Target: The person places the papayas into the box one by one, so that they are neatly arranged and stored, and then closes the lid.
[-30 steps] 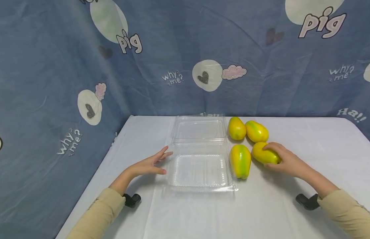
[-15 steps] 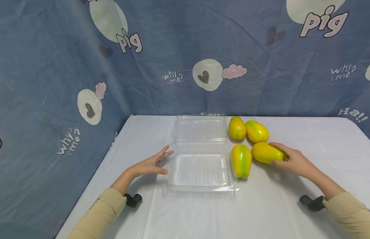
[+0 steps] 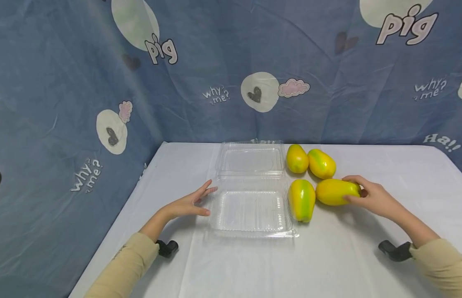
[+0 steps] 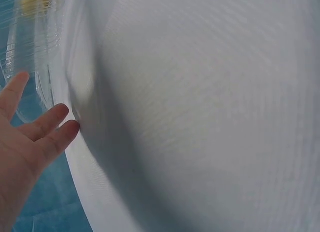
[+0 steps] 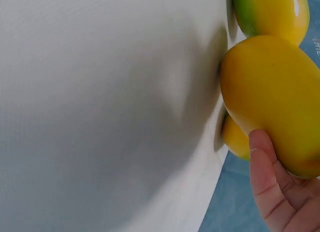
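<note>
My right hand holds the right end of a yellow papaya that lies sideways on the table, thumb on the near side and fingers on the far side. In the right wrist view the thumb lies against the papaya. Just left of it sits a green-striped papaya, beside an opened clear plastic clamshell box. My left hand hovers by the box's left edge, its fingers spread and holding nothing; in the left wrist view those fingers are apart.
Two more papayas, one upright-looking and one slanted, lie behind, right of the clamshell's lid. A white cloth covers the table. A blue printed curtain rises behind and at the left.
My right hand has slid right along the papaya, from its middle to its right end, uncovering more of it. The papaya has shifted slightly right. My left hand stays nearly still.
</note>
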Demonstrator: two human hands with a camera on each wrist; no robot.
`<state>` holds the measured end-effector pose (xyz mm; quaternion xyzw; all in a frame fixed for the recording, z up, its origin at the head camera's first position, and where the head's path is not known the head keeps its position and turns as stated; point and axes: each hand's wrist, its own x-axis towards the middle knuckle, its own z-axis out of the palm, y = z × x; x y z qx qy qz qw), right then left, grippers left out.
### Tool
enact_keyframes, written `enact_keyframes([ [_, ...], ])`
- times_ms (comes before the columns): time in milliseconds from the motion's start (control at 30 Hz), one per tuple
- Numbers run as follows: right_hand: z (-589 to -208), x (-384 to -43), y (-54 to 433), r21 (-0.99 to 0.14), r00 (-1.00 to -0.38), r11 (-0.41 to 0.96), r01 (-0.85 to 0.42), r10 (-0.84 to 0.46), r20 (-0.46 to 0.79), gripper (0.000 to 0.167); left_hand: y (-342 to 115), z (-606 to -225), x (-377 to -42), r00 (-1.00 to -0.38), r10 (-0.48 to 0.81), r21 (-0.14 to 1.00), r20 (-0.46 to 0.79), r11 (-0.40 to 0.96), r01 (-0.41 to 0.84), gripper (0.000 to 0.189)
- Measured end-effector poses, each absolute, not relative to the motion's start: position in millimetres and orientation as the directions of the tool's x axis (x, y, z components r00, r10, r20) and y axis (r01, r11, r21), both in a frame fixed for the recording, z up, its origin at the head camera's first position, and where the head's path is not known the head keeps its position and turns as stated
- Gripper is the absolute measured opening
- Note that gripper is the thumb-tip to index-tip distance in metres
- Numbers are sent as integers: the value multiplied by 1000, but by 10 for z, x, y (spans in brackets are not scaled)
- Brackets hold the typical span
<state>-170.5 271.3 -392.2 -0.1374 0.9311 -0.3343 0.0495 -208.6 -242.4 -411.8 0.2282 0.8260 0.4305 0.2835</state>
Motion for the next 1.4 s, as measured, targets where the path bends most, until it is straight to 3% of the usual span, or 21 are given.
enact_keyframes([
  [600,-3627,-1754,2720,-641,-966,736,-218,-256,35,50,-2426,-4100,-2096,-743,614,844,-267,521,127,95],
  [1400,-3439,-1844,2233,-736,-945,622,-267,-319,73,48,-2443,-4132,-2091,-737,621,851,-266,510,122,95],
])
